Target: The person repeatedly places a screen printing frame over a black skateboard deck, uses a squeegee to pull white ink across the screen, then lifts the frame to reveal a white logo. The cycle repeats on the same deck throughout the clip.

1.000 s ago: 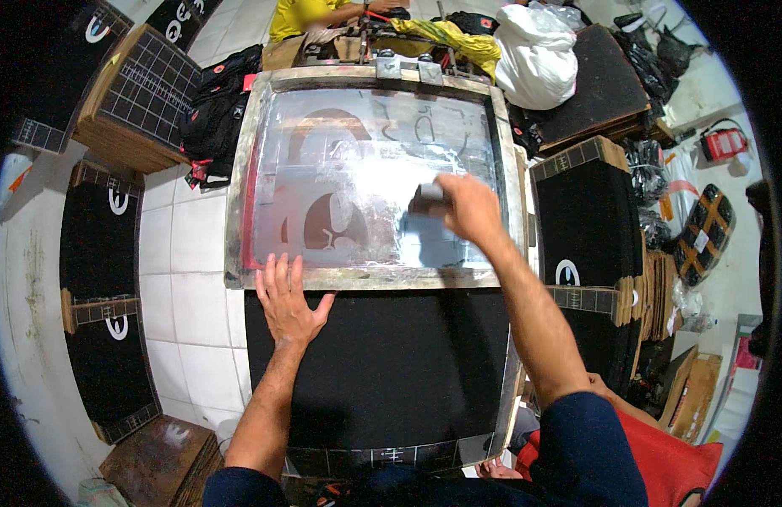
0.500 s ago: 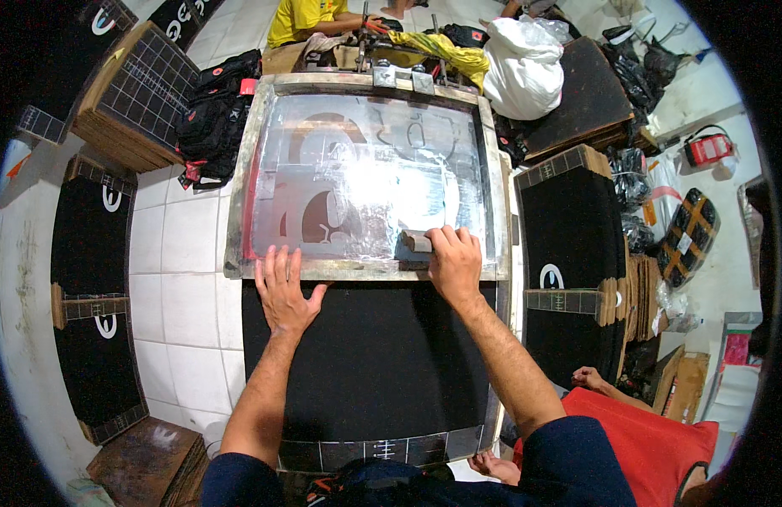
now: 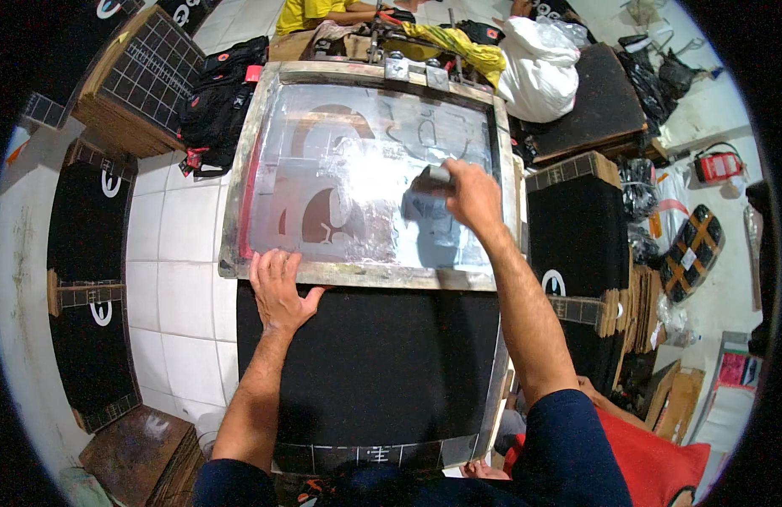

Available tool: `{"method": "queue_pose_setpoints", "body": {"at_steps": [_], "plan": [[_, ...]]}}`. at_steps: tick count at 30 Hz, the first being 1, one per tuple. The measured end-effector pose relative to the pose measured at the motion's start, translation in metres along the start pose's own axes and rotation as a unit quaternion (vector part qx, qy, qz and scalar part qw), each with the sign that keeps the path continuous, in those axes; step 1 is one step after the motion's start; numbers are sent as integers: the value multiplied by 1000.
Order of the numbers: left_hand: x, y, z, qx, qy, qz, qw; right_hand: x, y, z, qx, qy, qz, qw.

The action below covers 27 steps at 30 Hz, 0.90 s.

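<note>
Nearest us, at the right, we see a co-worker's red garment (image 3: 640,452). Before us lies a black fabric panel (image 3: 374,363), with a gridded strip (image 3: 378,454) along its near edge. Beyond it sits the screen-printing frame (image 3: 370,276), its near rail over the panel's far part. We find the left hand (image 3: 278,291) at the left of that rail, fingers spread and laid over it, grasping nothing. Farther in, over the right half of the stencilled mesh (image 3: 323,182), the right hand (image 3: 475,198) grips a short grey squeegee (image 3: 437,176); we cannot tell whether its blade touches the mesh. To the right of the frame we see a stack of black panels (image 3: 577,228). At the far rail stand two metal clamps (image 3: 397,68); past them lie a yellow cloth (image 3: 458,46) and, to the right, a bulging white bag (image 3: 539,72).
</note>
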<state>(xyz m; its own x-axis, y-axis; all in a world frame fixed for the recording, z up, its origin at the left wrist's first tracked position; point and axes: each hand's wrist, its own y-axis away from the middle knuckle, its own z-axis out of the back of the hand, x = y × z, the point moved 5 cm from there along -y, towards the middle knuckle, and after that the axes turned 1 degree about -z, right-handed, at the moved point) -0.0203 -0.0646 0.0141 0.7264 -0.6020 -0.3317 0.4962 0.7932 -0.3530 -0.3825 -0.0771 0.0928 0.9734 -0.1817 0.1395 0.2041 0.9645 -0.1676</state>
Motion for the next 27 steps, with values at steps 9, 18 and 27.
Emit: {"method": "queue_pose_setpoints", "body": {"at_steps": [9,18,27], "plan": [[3,0,-2,2,-15,-9,1000,12,22,-5,-41,38,0,998],[-3,-16,17,-14,19,-28,999,43,109,11,-10,13,9,1000],[-1,-32,39,2,88,-51,995,29,78,45,116,-8,-15,993]]}}
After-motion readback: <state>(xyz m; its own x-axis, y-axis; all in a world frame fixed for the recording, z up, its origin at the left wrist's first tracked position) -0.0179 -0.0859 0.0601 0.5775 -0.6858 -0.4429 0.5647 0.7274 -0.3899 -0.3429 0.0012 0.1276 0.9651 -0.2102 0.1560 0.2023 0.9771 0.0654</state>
